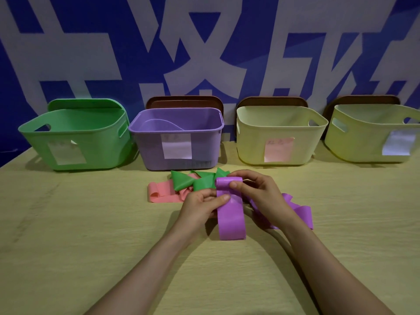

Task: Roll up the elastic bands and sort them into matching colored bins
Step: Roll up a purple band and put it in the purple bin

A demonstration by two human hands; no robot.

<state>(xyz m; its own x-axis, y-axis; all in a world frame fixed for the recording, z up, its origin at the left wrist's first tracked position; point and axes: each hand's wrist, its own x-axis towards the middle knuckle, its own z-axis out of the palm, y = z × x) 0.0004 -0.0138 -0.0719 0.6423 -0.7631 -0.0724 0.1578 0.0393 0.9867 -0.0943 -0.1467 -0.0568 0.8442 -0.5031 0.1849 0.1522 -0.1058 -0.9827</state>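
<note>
A purple elastic band [230, 218] is held over the table's middle, its far end curled over. My left hand [200, 205] pinches its left edge with the thumb on top. My right hand [256, 189] grips the curled far end, thumb on the band. More purple band [300, 213] trails to the right behind my right wrist. A crumpled green band [193, 181] lies just beyond my hands, on top of a pink band [162, 192]. Along the back stand a green bin [75, 133], a purple bin [177, 138] and a cream bin with a pink label [279, 135].
A fourth, yellow-green bin with a white label [375, 133] stands at the back right, partly cut off. Lids lean against the blue and white wall behind the bins. The wooden table [79, 223] stretches to the left and front of my arms.
</note>
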